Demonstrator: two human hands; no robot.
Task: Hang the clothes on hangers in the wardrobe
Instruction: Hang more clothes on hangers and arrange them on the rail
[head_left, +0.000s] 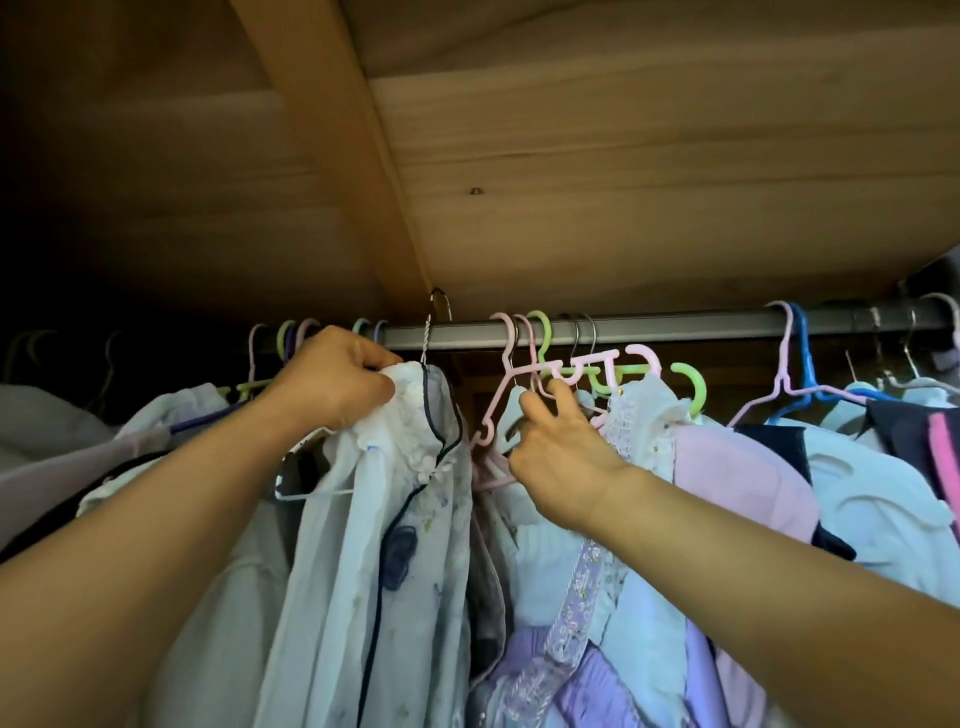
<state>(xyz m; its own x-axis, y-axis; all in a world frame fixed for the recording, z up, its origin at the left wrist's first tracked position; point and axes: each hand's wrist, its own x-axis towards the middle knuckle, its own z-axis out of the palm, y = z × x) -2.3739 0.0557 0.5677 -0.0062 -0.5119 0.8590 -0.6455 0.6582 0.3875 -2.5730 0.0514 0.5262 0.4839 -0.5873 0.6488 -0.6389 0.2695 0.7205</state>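
The wooden wardrobe top (623, 156) fills the upper half of the view, with a lighter beam running from twelve o'clock down toward the centre. Under it the grey metal rail (649, 323) crosses from the middle out to three o'clock, crowded with hooks of pink, green, blue and bare wire.

Clothes hang packed below, from nine o'clock round to four. At six o'clock hangs the pale blue sheer garment (395, 519) with dark navy piping, riding on a wire hanger (428, 332) whose twisted neck rises to the rail. To its right, at about five o'clock, are lilac and white lace pieces (587, 597); further toward three o'clock a pink top (737, 478) and dark items with a bright pink stripe.

The left hand (332, 379), a little left of centre, has its fingers curled tight, bunching the sheer garment's collar just below the wire neck. The right hand (558, 462), just right of centre, has its fingers hooked round the pink plastic hanger (506, 384), which hooks over the rail beside a green hanger (540, 338).
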